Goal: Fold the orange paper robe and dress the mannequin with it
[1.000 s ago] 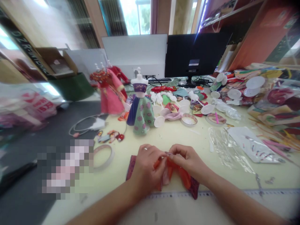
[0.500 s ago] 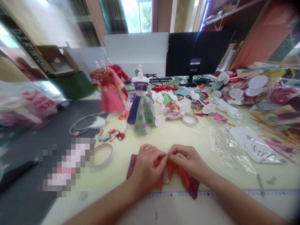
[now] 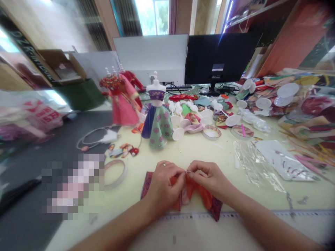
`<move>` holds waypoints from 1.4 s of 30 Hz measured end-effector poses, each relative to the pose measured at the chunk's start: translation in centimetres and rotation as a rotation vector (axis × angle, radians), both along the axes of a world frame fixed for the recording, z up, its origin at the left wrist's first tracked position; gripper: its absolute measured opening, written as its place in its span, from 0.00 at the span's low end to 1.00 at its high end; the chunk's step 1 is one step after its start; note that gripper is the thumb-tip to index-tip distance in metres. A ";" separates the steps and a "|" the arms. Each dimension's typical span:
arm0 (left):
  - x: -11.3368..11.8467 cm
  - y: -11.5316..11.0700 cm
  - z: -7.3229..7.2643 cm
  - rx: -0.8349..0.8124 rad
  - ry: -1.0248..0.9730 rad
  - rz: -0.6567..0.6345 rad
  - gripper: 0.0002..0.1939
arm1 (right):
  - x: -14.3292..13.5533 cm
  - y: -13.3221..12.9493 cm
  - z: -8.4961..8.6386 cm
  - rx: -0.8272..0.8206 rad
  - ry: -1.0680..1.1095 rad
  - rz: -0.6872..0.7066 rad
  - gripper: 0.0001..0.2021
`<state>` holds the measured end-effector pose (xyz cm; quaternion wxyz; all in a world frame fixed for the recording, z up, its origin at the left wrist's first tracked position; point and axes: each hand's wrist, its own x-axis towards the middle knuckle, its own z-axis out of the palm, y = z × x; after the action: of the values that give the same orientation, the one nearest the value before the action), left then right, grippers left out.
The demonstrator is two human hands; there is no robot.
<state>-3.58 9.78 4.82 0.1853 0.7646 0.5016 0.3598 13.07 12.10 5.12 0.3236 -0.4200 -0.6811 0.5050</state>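
Note:
A small orange and purple patterned doll garment (image 3: 205,198) lies on the table under both hands, with its purple ends out to either side. My left hand (image 3: 165,184), with a ring on one finger, pinches the garment's upper edge between thumb and forefinger. Close against it, my right hand (image 3: 211,177) pinches the same edge, where a short bit of beaded trim (image 3: 188,171) shows between the fingertips. Another line of small pale beads runs down the cloth below my left hand. The palms hide much of the cloth.
Behind the hands stands a doll dress form (image 3: 156,115) in purple and green; pink dresses (image 3: 121,104) stand left of it. Tape rolls (image 3: 115,174) lie left and further back. A clear plastic bag (image 3: 258,167) is at right. A ruler (image 3: 193,216) runs along the front.
Both hands keep their pinch on the garment with hardly any movement. The whole view has shifted very slightly.

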 end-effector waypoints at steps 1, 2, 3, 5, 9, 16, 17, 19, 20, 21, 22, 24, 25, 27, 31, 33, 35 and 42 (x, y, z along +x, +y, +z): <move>0.0 0.0 0.0 -0.002 -0.004 0.001 0.08 | 0.0 0.0 0.0 -0.002 0.001 0.000 0.07; 0.0 0.0 0.1 -0.004 -0.010 0.002 0.08 | 0.0 0.0 0.0 -0.004 0.002 -0.001 0.07; 0.0 0.0 0.1 -0.005 -0.017 0.003 0.08 | 0.0 0.0 0.0 -0.004 0.003 -0.001 0.07; 0.1 0.1 0.1 -0.008 -0.030 0.005 0.07 | 0.0 0.0 0.0 -0.002 0.002 0.000 0.08; 0.1 0.1 0.0 -0.008 -0.030 0.010 0.06 | 0.0 0.1 0.1 0.015 -0.007 0.003 0.07; 0.0 0.0 0.0 0.007 0.007 0.007 0.08 | -0.1 0.1 0.0 0.016 0.000 0.010 0.06; 0.0 0.0 0.0 0.012 0.014 0.010 0.08 | -0.1 0.1 -0.1 0.006 0.003 0.012 0.06; 0.0 0.1 0.0 0.008 0.013 0.018 0.08 | 0.0 0.1 -0.1 -0.024 0.013 0.012 0.06; 0.0 0.1 0.0 -0.003 0.002 0.024 0.08 | 0.0 0.1 -0.1 -0.039 0.020 0.011 0.06; 0.0 0.1 0.0 -0.021 -0.016 0.033 0.08 | 0.0 0.1 0.0 -0.052 0.026 0.011 0.06; 0.0 0.1 0.1 -0.042 -0.036 0.043 0.08 | 0.0 0.1 0.0 -0.064 0.033 0.009 0.06; 0.0 0.2 0.1 -0.096 -0.075 0.067 0.07 | 0.0 0.2 0.1 -0.079 0.044 0.002 0.06; 0.0 0.2 0.2 -0.127 -0.093 0.079 0.07 | 0.0 0.2 0.1 -0.084 0.047 -0.001 0.06; 0.0 0.3 0.2 -0.197 -0.134 0.095 0.07 | -0.1 0.3 0.2 -0.089 0.052 -0.012 0.06; 0.0 0.2 0.4 -0.335 -0.270 0.092 0.07 | -0.1 0.3 0.2 -0.086 0.058 -0.025 0.06; 0.0 0.2 0.4 -0.385 -0.348 0.086 0.07 | 0.0 0.3 0.2 -0.090 0.064 -0.035 0.06; 0.0 0.2 0.4 -0.414 -0.410 0.081 0.07 | 0.0 0.4 0.1 -0.099 0.074 -0.050 0.06; -0.2 0.3 0.8 -0.434 -0.550 0.026 0.06 | 0.1 0.4 -0.1 -0.107 0.091 -0.057 0.07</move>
<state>-3.75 10.05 5.58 0.4671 0.5754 0.5075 0.4396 13.13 12.51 4.99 0.3456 -0.4323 -0.6257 0.5497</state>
